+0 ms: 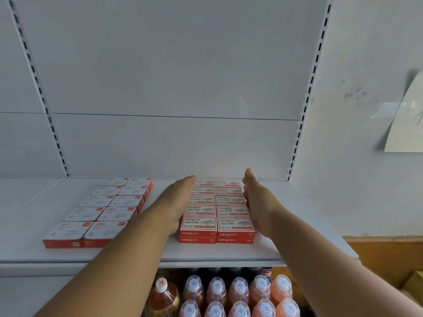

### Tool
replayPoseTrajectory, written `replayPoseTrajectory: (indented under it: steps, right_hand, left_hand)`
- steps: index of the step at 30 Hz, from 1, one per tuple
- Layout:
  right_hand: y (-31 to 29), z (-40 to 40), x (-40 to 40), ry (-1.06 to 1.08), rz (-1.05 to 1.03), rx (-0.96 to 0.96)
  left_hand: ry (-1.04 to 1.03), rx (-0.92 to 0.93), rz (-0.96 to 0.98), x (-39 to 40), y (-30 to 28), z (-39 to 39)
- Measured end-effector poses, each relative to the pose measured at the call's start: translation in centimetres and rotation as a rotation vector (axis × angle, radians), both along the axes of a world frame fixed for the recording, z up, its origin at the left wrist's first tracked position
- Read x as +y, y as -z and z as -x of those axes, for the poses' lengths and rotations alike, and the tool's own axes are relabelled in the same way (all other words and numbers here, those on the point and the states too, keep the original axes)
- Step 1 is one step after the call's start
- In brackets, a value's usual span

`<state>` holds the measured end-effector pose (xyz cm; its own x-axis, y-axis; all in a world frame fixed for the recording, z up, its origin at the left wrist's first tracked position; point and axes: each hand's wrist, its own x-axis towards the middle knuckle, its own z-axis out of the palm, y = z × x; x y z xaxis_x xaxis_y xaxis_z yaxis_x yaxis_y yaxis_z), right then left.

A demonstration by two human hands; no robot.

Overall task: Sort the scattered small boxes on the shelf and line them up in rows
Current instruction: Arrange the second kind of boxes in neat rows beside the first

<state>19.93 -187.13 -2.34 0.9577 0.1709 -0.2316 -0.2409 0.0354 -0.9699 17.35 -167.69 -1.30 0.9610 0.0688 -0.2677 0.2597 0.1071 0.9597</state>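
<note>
Two blocks of small red-and-white boxes lie on the white shelf (229, 251). The right block of wengu staple boxes (217, 210) forms two columns of several rows, stacked two high at the front. My left hand (177, 200) lies flat with straight fingers against the block's left side. My right hand (257, 202) lies flat with straight fingers against its right side. The left block of boxes (103, 212) also stands in two columns of several rows, apart from both hands.
Slotted uprights (302, 110) flank the white back panel. Below the shelf stand several orange drink bottles with white caps (239, 291) and one darker bottle (163, 296). A paper sheet (407, 120) is taped to the wall at right.
</note>
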Motion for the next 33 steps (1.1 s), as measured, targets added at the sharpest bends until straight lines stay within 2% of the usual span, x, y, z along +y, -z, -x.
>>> replayPoseTrajectory:
  steps: [4,6,9,11,18,20,23,24,27,33]
  right_hand:
    - [-0.2,0.6,0.1,-0.072,-0.021,0.013]
    - [-0.2,0.5,-0.2,-0.037,0.002,-0.027]
    - [0.4,1.3,-0.3,0.046,0.131,-0.108]
    - [0.6,2.4,-0.1,0.025,0.213,-0.133]
    - [-0.3,5.1,0.7,0.039,0.200,-0.150]
    - [0.1,5.8,-0.1,0.037,0.300,-0.266]
    - [0.6,7.2,-1.6,-0.011,0.716,-0.530]
    - [0.7,7.8,-1.9,-0.034,0.802,-0.595]
    - [1.0,8.2,-2.1,-0.059,0.911,-0.691]
    - [1.5,7.7,-1.9,-0.024,0.926,-0.735]
  left_hand:
    - [0.025,-0.003,-0.051,-0.6,0.1,1.0]
    - [0.015,-0.028,-0.052,-0.6,0.0,1.4]
    - [-0.018,-0.096,0.000,-0.2,0.6,2.1]
    - [-0.027,-0.136,-0.017,-0.2,1.0,3.0]
    - [0.045,-0.167,-0.091,-0.7,0.6,4.8]
    - [0.070,-0.227,-0.224,-0.1,0.8,5.3]
    - [0.143,-0.376,-0.786,1.4,1.9,6.4]
    - [0.147,-0.439,-0.907,1.5,2.1,6.8]
    - [0.087,-0.530,-1.025,1.4,2.6,7.4]
    - [0.032,-0.572,-1.077,1.3,2.9,7.6]
